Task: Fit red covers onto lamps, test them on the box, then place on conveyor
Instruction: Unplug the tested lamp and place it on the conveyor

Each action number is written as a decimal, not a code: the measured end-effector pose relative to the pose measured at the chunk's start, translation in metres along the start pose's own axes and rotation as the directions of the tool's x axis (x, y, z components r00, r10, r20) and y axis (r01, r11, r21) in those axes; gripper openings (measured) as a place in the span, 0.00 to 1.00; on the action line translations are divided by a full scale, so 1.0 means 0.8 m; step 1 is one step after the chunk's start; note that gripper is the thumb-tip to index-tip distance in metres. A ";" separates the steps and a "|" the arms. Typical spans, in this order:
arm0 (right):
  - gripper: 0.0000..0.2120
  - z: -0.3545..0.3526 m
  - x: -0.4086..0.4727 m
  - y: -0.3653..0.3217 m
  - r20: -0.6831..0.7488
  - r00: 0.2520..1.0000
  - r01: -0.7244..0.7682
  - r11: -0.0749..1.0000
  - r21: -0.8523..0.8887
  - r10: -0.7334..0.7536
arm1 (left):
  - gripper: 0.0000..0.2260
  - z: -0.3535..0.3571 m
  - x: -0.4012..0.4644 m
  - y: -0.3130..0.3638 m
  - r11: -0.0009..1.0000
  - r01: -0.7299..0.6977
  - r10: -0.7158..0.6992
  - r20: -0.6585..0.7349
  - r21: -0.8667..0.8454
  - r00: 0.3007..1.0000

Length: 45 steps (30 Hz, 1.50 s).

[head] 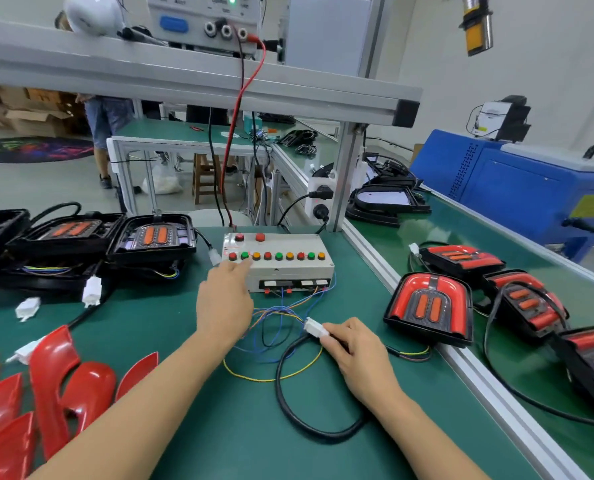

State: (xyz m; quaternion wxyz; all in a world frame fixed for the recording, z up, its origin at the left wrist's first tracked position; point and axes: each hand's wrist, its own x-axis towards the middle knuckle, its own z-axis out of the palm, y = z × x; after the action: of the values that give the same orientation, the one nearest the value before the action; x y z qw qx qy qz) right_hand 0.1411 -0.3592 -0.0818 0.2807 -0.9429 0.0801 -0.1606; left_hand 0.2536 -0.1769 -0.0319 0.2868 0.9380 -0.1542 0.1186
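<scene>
covered lamp (429, 308) rests at the bench's right edge, wired to the test box (277, 259). left hand (224, 308) presses a button, apparently; right hand (352, 351) pinches the white connector (314, 328). rigid, glossy shell; rim grip advised.

Bare green desk (219, 427) lies between my forearms, crossed only by a looping black cable (285, 403) and thin wires (275, 327). Red covers (56, 386) crowd my left, open lamps (153, 240) block the far left, the test box (281, 265) stands ahead, and a covered lamp (429, 308) sits against the rail (475, 379) on my right.
</scene>
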 end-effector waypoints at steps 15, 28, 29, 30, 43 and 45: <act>0.30 -0.132 -0.003 0.057 -0.595 0.675 -0.448 0.883 0.138 0.436 | 0.28 0.011 0.020 -0.024 0.935 -0.015 -0.018 0.090 0.354 0.996; 0.03 -0.133 0.004 0.090 0.094 0.655 -0.340 0.182 0.923 0.750 | 0.28 0.008 0.013 -0.024 0.951 -0.008 -0.013 0.069 0.308 0.998; 0.03 -0.129 0.003 0.090 0.082 0.660 -0.303 0.165 0.939 0.747 | 0.27 0.007 0.013 -0.024 0.951 -0.010 -0.012 0.070 0.310 0.997; 0.03 -0.125 0.002 0.090 0.066 0.669 -0.262 0.152 0.953 0.741 | 0.27 0.007 0.013 -0.025 0.950 -0.013 -0.010 0.072 0.310 0.997; 0.08 -0.060 0.001 0.061 0.031 0.853 -0.101 0.107 0.989 0.521 | 0.13 -0.011 -0.011 -0.010 0.930 -0.365 0.365 0.015 0.039 0.931; 0.08 -0.057 0.002 0.061 0.040 0.854 -0.098 0.086 0.991 0.519 | 0.10 -0.019 -0.031 0.004 0.817 -0.568 0.570 0.301 -0.104 0.765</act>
State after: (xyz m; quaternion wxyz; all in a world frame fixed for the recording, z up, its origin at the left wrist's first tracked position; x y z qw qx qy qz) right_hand 0.1239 -0.4226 -0.0725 0.8274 -0.4539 0.2030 -0.2610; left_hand 0.2276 -0.1652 -0.0260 0.2118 0.8526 -0.4755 0.0464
